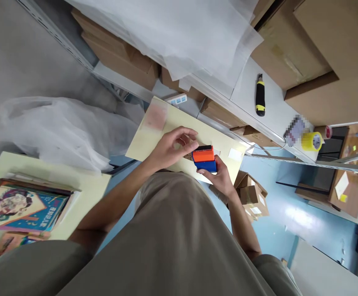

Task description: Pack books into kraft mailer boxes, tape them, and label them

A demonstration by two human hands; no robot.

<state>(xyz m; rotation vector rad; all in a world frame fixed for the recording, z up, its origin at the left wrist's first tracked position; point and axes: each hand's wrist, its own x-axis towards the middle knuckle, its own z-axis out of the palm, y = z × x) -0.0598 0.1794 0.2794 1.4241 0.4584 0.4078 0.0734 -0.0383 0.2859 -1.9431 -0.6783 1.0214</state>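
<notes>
My right hand is closed round a small block-shaped thing, orange above and blue below, with a black ridged strip along its top edge. I cannot make out its exact kind. Just left of it is my left hand, fingers bent and apart, with the thumb tip close to the black strip. Nothing shows in that hand. Both hands are above a pale yellow board. Something small and brown, partly hidden, shows below the left thumb. A white label lies on the board to the right.
Above the board runs a grey shelf with a black and yellow utility knife, a roll of yellow tape and cardboard boxes. Books lie on a yellow surface at left, near white plastic sheeting. An opened carton stands lower right.
</notes>
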